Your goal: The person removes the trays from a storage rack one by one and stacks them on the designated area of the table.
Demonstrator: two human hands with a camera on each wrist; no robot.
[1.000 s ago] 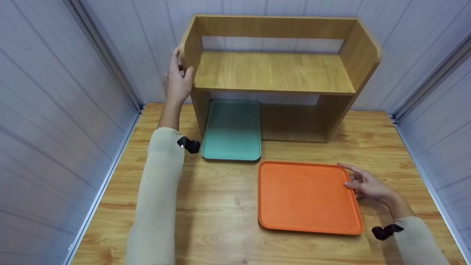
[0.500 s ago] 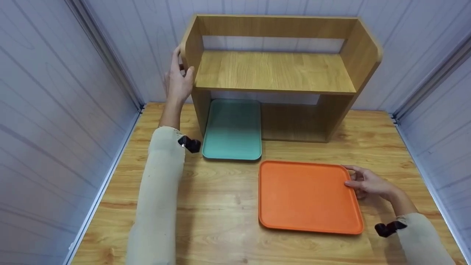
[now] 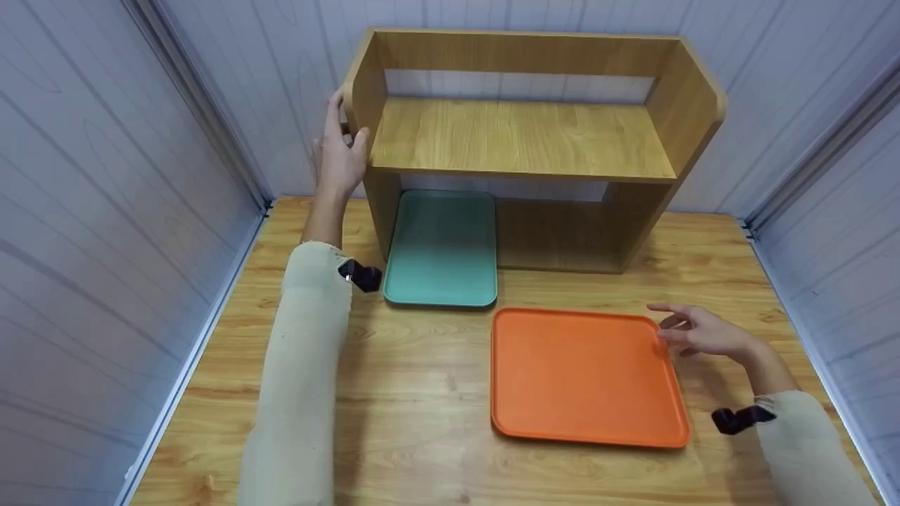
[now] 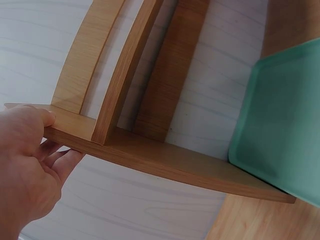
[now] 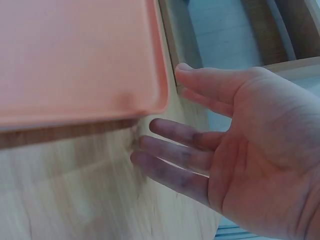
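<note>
Presently, I logged left hand [image 3: 339, 156] gripping wooden shelf unit's [image 3: 524, 137] left side panel, steadying it | right hand [image 3: 703, 334] open-fingered, just off orange tray's [image 3: 587, 376] far right corner, tray flat on table [image 3: 422, 393] | teal tray [image 3: 441, 247] partly under shelf.

light: bright, even, overhead | shadows: soft | head view: edges bowed | right wrist view: blurred, washed out

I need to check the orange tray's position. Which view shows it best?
The head view: the whole orange tray lies flat on the table. The right wrist view shows only one blurred corner beside the right hand; the left wrist view shows none.
</note>
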